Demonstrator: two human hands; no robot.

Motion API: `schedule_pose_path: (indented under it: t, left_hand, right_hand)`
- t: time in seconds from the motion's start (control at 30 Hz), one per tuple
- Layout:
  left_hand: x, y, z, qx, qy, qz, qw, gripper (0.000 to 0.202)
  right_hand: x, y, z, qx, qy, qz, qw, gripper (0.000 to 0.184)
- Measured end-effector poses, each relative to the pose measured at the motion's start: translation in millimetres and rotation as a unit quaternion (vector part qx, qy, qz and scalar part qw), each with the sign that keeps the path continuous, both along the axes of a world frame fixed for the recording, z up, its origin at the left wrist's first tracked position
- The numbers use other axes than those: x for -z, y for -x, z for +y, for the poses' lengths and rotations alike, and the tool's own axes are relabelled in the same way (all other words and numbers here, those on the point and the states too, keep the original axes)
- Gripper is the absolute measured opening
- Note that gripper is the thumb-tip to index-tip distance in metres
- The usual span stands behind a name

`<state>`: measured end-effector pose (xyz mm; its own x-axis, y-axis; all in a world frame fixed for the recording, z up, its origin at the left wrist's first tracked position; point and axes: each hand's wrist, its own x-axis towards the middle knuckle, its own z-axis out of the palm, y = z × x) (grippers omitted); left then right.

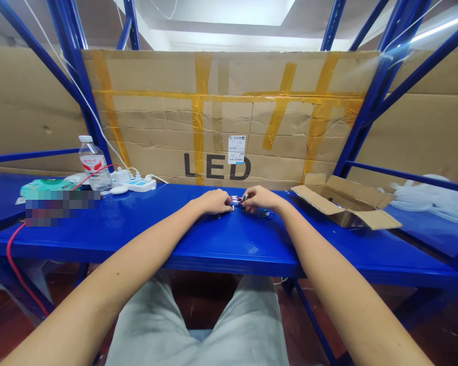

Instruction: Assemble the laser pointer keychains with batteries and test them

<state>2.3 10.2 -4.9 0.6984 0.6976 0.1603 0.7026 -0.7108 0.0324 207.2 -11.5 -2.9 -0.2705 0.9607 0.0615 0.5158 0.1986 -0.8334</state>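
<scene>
A small part (235, 200) with silver and purple-pink bits lies between my two hands over the blue table (229, 249). It is too small for its kind to be made out. My left hand (216, 202) is closed, its fingertips at the left end of this part. From the right, my right hand (260, 198) pinches at the other end, where thin coloured wires seem to meet its fingers. A dark loop of thin wire (267, 214) rests on the tabletop just below my right hand.
An open cardboard box (345, 203) stands at the right, with white tubing (435, 198) beyond it. On the left are a plastic bottle (93, 162), a white power strip (141, 184), a green packet (46, 188) and a red cable (13, 254). Tall cardboard (156, 122) backs the table.
</scene>
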Motion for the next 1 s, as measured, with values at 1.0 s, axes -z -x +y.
schedule_pose_path:
  t: [1.0]
  left_hand:
    - [-4.0,-6,0,0.184,-0.075,-0.199,0.960,0.019]
  right_hand:
    - [9.8,5,1,-0.077,-0.030,-0.030,0.996,0.017]
